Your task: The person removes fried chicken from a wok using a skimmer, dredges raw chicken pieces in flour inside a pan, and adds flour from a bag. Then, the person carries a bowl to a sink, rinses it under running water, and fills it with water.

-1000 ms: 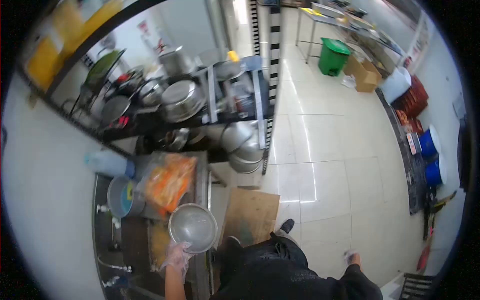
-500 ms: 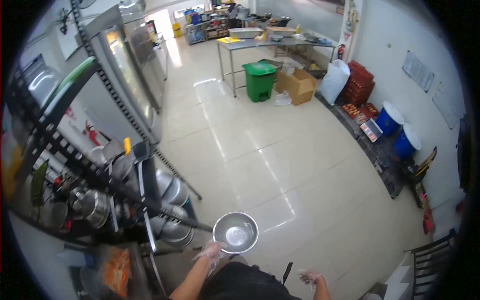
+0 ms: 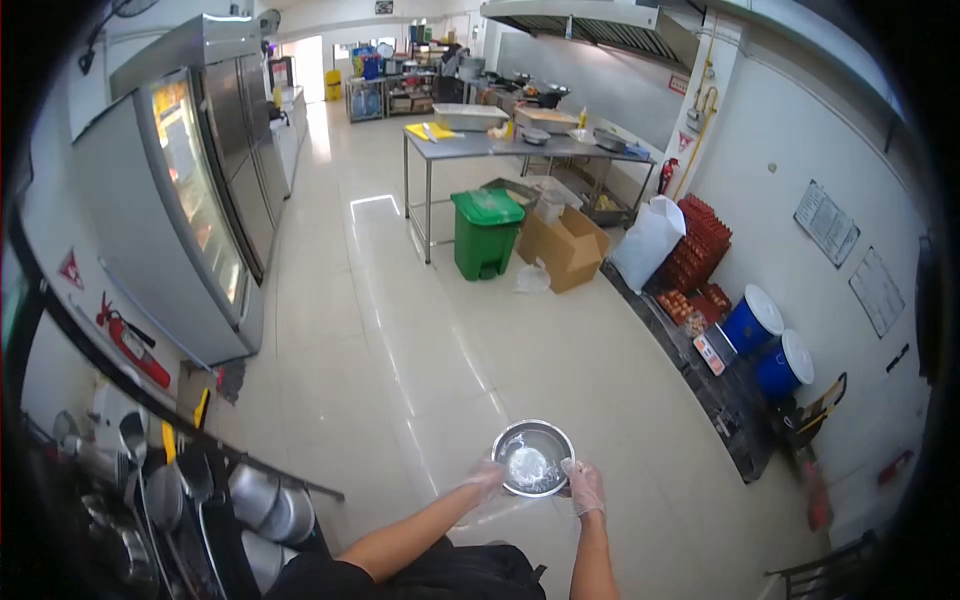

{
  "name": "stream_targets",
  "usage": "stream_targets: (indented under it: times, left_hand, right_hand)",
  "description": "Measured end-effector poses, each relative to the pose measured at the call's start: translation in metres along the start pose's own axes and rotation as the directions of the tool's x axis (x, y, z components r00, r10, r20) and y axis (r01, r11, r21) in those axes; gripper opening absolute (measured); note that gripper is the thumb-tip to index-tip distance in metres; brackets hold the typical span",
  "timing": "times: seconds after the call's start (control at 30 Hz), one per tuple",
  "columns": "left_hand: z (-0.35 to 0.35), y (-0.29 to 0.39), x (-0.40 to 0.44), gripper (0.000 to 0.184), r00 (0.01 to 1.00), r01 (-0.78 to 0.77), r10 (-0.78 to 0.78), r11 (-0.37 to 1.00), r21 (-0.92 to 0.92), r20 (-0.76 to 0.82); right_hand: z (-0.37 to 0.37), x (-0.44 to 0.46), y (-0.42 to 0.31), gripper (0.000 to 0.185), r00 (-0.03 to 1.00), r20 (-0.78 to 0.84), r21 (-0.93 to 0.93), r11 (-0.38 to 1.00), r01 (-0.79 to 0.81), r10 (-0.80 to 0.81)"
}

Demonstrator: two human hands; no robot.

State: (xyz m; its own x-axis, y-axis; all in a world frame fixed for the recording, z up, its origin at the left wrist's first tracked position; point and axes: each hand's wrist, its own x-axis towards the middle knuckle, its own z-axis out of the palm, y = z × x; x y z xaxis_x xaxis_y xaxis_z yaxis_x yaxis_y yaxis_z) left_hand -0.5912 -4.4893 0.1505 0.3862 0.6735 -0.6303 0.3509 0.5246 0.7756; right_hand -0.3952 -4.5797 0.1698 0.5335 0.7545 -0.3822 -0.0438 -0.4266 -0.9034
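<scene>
A round stainless steel mixing bowl [image 3: 534, 460] is held out in front of my body, its open top facing up. My left hand [image 3: 487, 482], in a clear plastic glove, grips the bowl's left rim. On the opposite side my right hand [image 3: 584, 487], gloved the same way, has its fingers closed on the right rim. Light glints off the bowl's inside, and I see no food in it. Beneath it lies the pale tiled floor [image 3: 400, 370].
At left stands a rack with metal pots [image 3: 270, 500] and ladles, then a glass-door fridge [image 3: 200, 190]. Ahead are a steel table [image 3: 480, 148], a green bin [image 3: 487, 235] and a cardboard box [image 3: 565, 250]. Blue drums [image 3: 750, 322] and egg trays [image 3: 697, 240] line the right wall.
My right hand has come in and taken the bowl's right rim. The bowl has shifted right in view. My view has moved forward past the rack, and the table looks nearer.
</scene>
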Motion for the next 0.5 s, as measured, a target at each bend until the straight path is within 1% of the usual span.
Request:
stream_targets:
  times: [0.03,0.1,0.13,0.2,0.23,0.3,0.33,0.4,0.43,0.5]
  left_hand:
    - [-0.013,0.030,0.012,0.037,0.999,0.030,-0.030,1.000,0.006,0.022]
    - [-0.038,0.069,0.064,0.040,0.998,-0.016,0.020,0.998,0.063,-0.068]
    - [-0.050,0.088,0.090,0.041,0.993,-0.034,0.045,0.995,0.094,-0.112]
    - [-0.094,0.064,0.220,0.047,0.993,-0.114,0.112,0.993,0.043,0.035]
    - [-0.116,0.053,0.284,0.050,0.983,-0.147,0.145,0.989,0.009,0.109]
    - [-0.162,0.153,0.250,0.059,0.979,-0.028,0.048,0.994,-0.101,0.196]
    - [-0.184,0.208,0.227,0.064,0.971,0.038,-0.001,0.988,-0.148,0.238]
    - [-0.240,0.248,0.258,0.073,0.982,0.012,0.038,0.964,-0.265,0.182]
    - [-0.276,0.263,0.270,0.078,0.988,-0.008,0.055,0.951,-0.310,0.144]
    - [-0.352,0.282,0.283,0.081,0.972,-0.110,0.190,0.888,-0.446,0.139]
  right_hand:
    - [0.009,0.034,-0.010,0.022,1.000,0.013,-0.060,0.998,0.002,-0.002]
    - [0.025,0.110,-0.025,0.020,0.999,0.043,-0.173,0.985,0.020,-0.013]
    - [0.040,0.143,-0.044,0.020,0.997,0.064,-0.184,0.981,0.054,-0.043]
    - [0.066,0.199,-0.074,0.021,0.990,0.108,-0.211,0.971,0.112,-0.091]
    - [0.084,0.228,-0.088,0.022,0.986,0.137,-0.140,0.984,0.114,-0.094]
    - [0.117,0.289,-0.124,0.024,0.974,0.201,-0.015,0.994,0.105,-0.100]
    - [0.134,0.324,-0.138,0.024,0.965,0.237,-0.049,0.990,0.129,-0.114]
    - [0.168,0.403,-0.167,0.024,0.942,0.307,-0.120,0.976,0.180,-0.136]
    - [0.190,0.442,-0.182,0.022,0.937,0.335,-0.132,0.979,0.155,-0.103]
    - [0.237,0.517,-0.225,0.022,0.919,0.391,-0.156,0.980,0.121,-0.051]
